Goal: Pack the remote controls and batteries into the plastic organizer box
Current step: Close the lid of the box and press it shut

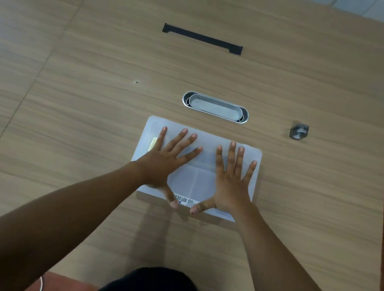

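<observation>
Just below the middle of the frame, the plastic organizer box (197,169) lies flat on the wooden table (91,102) with its frosted lid down; both hands rest on top of it, fingers spread wide and gripping nothing. The left hand (166,161) covers the lid's left half and the right hand (231,180) its right half, each thumb curling over the near edge beside the barcode label (182,199). No remote controls or batteries show anywhere on the table; whether any lie inside I cannot tell through the cloudy lid. The step in hand looks like pressing the lid home, or steadying the box before lifting the lid; either way, even pressure from both palms keeps it from skating; the thumbs should find the front latch, not the label. A small metal fitting (299,131) sits well apart at right; the oval cable grommet (215,107) lies just above the box.
</observation>
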